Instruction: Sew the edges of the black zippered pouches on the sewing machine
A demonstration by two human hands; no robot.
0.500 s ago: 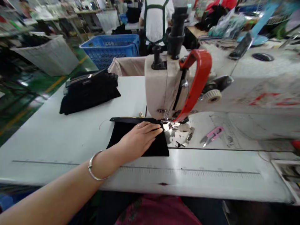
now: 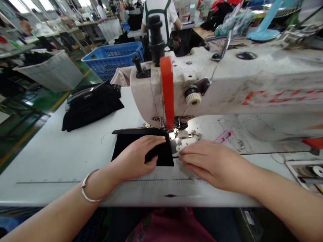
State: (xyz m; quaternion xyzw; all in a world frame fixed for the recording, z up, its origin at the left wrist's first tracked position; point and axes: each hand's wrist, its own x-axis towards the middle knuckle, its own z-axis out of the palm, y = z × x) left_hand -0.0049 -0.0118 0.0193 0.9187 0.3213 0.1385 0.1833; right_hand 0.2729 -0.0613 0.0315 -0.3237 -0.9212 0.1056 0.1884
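A black fabric piece (image 2: 161,158) with a zipper (image 2: 133,129) along its far edge lies flat on the machine table, its right corner at the presser foot (image 2: 172,135). My left hand (image 2: 138,154) rests on the fabric, thumb and fingers apart. To the right of the fabric, my right hand (image 2: 214,164) hovers low over the table by the needle plate, its fingers together and pointing left; whether something is between them is hidden. Pink thread snips (image 2: 224,136) lie behind my right hand, partly covered by it.
The sewing machine head (image 2: 146,90) with a red guard (image 2: 167,90) stands over the fabric. A stack of black pieces (image 2: 91,107) lies at the table's left. Beyond are a blue crate (image 2: 113,55), a white bin (image 2: 55,72) and a seated person (image 2: 161,16).
My right hand has come into view from the right. My left hand's thumb has spread away from its fingers on the fabric. The camera view has shifted, with the machine appearing further left.
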